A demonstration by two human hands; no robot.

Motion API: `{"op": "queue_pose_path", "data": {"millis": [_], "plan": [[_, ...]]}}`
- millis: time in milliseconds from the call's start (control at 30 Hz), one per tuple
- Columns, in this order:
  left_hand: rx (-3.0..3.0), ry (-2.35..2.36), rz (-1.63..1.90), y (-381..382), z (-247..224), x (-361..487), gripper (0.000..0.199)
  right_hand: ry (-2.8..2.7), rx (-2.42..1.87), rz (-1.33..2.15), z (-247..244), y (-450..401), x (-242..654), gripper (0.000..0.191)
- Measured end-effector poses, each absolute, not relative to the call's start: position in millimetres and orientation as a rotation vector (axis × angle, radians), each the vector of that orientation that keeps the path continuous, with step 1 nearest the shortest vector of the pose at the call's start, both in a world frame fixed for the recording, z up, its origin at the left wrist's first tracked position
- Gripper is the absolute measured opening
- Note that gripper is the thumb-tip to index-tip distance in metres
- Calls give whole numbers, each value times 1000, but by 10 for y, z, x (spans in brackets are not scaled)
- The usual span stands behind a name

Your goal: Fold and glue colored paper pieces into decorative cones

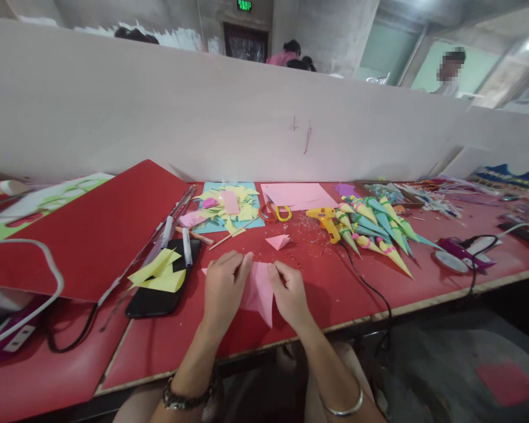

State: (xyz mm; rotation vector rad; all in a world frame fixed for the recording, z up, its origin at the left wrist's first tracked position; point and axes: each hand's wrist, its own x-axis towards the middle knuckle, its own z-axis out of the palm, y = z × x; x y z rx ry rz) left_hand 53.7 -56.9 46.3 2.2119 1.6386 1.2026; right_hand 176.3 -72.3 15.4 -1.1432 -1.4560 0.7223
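Note:
Between both hands is a sheet of pink paper (260, 288), creased, with one corner pointing down toward the table's front edge. My left hand (227, 285) grips its left side, thumb up and fingers curled. On the right side, my right hand (290, 291) pinches the paper between thumb and bent fingers. Just beyond the hands lies a small folded pink paper piece (278, 241). To the left, yellow paper pieces (161, 271) rest on a black phone (152, 302), with a white marker (187, 247) beside them.
Scissors (284, 212) and a yellow glue gun (325, 221) lie behind the hands, its cord trailing off the front edge. Right of it is a pile of paper cones (379, 223). A red board (92, 235) leans at left. A white partition (229, 123) stands behind the red table (317, 317).

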Motion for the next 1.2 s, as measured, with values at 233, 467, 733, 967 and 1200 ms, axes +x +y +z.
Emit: {"op": "queue_pose_path", "data": {"millis": [233,467,733,967,1200], "plan": [[2157,1691,1233,-579,460,474,38,-1538,-1094,719,162,-735,1723,31],[2219,1659,1056,-580,469,376,38,-1487,-1156,710,147,-724,1761,32],[2192,1711,1173,-581,498,349,39,-1492,-1152,727,156,-702,1810,28],[2173,1704,1092,-571,496,274,34,-1609,-1172,650,140,-704,1807,38],[2140,1766,1034,-551,495,125,38,-1511,-1266,575,99,-661,1862,40]]}}
